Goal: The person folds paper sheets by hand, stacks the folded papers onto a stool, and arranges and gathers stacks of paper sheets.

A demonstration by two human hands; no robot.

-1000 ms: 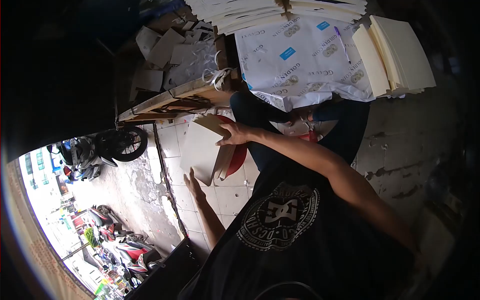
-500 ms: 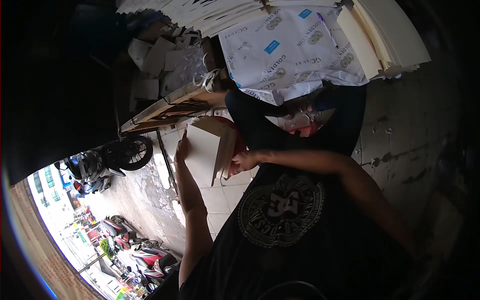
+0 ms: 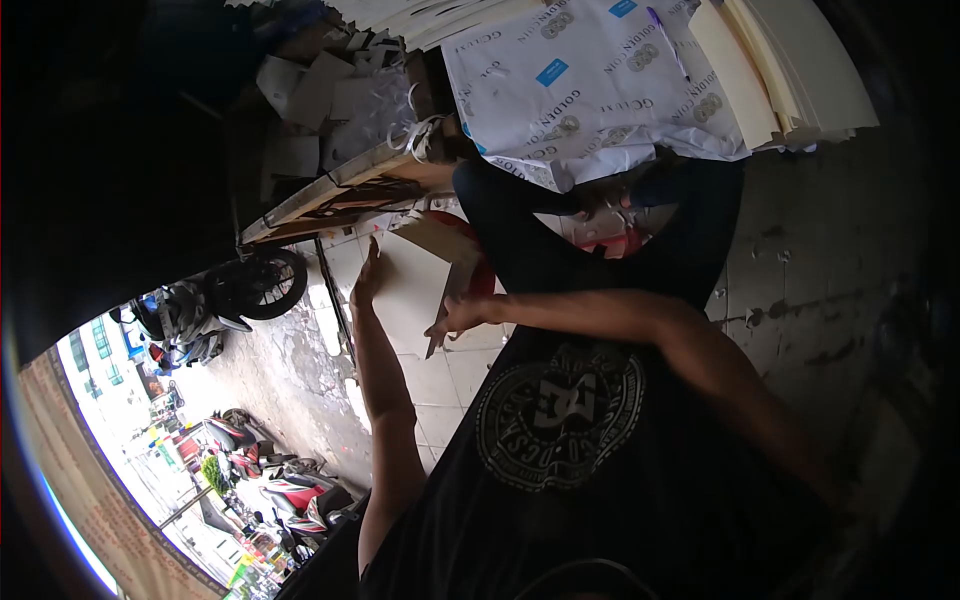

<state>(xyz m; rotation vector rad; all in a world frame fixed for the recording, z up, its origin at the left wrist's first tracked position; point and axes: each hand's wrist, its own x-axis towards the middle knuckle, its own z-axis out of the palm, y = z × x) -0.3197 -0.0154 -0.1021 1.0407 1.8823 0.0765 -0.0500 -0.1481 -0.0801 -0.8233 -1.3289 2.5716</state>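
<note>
A stack of cream card sheets stands in front of me to the left, over a tiled floor. My left hand lies flat along its left side, fingers stretched out. At its near right corner is my right hand, its fingers spread against the sheet edges. Behind the stack, part of a red object shows; the stack hides the rest.
Ahead, a surface is covered with printed white paper, with a purple pen on it. More card stacks stand at the right. A wooden frame edge juts out left. Motorcycles are parked farther left.
My right hand has opened from a curled grip to spread fingers and moved slightly left. The left fingers have straightened. The view has shifted slightly.
</note>
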